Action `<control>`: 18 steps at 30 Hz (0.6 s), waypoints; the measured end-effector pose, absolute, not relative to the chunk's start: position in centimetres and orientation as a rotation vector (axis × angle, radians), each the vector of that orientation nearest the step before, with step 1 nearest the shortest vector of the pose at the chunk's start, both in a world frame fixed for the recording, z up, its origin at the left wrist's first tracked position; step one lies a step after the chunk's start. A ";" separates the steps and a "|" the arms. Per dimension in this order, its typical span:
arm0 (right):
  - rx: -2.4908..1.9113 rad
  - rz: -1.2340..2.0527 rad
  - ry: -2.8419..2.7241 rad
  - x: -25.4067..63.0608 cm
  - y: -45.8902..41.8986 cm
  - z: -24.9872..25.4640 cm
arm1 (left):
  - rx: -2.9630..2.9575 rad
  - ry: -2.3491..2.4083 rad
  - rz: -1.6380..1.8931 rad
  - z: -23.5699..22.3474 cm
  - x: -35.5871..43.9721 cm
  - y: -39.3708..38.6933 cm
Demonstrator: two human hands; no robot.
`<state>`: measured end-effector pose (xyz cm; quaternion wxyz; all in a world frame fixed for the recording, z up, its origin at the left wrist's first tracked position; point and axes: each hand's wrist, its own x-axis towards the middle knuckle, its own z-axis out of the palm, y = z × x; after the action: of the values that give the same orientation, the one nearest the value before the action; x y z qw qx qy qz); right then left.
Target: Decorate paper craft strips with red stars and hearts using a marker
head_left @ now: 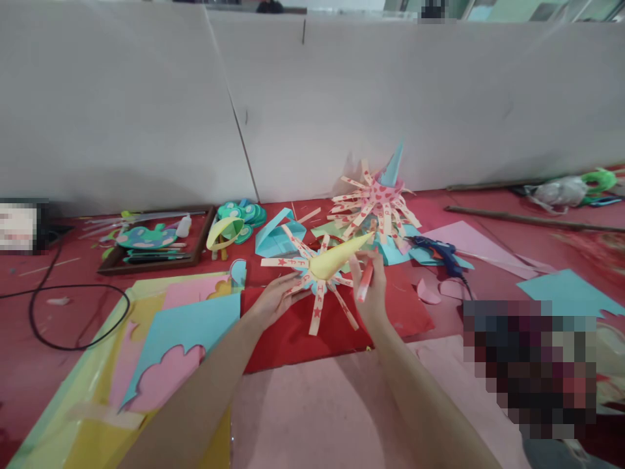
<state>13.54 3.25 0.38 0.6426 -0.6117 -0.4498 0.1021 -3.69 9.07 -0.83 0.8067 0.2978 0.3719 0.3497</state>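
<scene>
White wall (146, 111) bounds red tabletop (24, 339) at back. Red paper (288, 345) lies beneath work. Brown tray (151, 266) limits left side; blue-coned paper ornament (385, 195) crowds behind. Yellow-coned paper ornament (318, 312), mid-tabletop: cone seated, printed strips radiating; work left, if any, unclear. Left hand (276, 303) supports strips; right hand (375, 290) grips orange-white stick (365, 281). Glue gun (448, 259) right.

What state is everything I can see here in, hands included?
Left hand: closed on the yellow-coned craft's paper strips
Right hand: closed around a red stick
Red stick: held, slanted
Yellow cone: tilted, tip rightward
Blue cone: pointing up, slightly tilted
Glue gun: lying down; on or off unclear
Tray: uncovered, holding things
Black cable: loosely looped
</scene>
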 end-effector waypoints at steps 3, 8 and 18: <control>-1.337 0.353 -1.038 12.7 3.4 0.1 | 0.666 0.771 0.721 -0.7 -3.8 9.0; -1.247 0.686 -0.921 12.3 3.7 -0.3 | 0.703 0.694 0.668 -0.5 -4.0 9.0; -1.166 0.760 -0.934 11.5 3.7 -0.3 | 0.792 0.726 0.687 -0.6 -3.4 7.9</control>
<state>11.52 3.69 -0.30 0.6687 -0.5172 -0.4143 0.3371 -3.41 7.92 -0.56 0.8035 0.3698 0.3388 0.3206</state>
